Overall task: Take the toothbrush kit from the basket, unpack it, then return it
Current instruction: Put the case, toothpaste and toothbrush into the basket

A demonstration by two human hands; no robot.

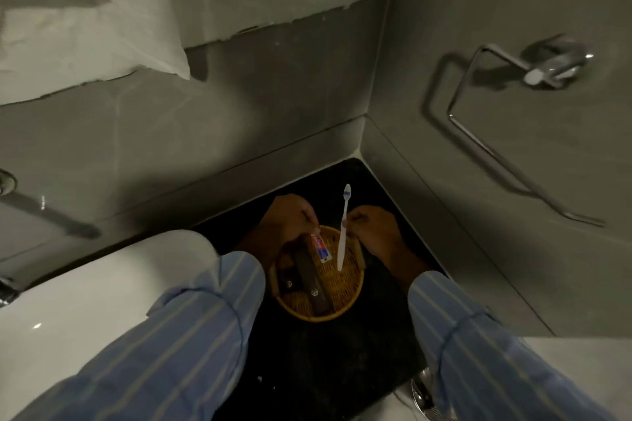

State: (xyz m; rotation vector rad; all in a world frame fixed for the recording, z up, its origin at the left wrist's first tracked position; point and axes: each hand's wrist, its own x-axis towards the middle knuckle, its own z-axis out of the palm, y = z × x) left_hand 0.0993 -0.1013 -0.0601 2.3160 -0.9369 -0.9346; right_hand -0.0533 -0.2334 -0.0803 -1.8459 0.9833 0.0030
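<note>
Over a wicker basket (319,287) on the dark bench (342,369), the right hand (371,227) pinches a white toothbrush (343,232) upright while the left hand (290,219) grips a small toothpaste tube (319,248), apparently keeping the unpacked kit ready for return.

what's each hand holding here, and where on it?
Right hand: toothbrush, pinched mid-handle, bristle end up. Left hand: toothpaste tube, gripped at its top end, over the basket.
</note>
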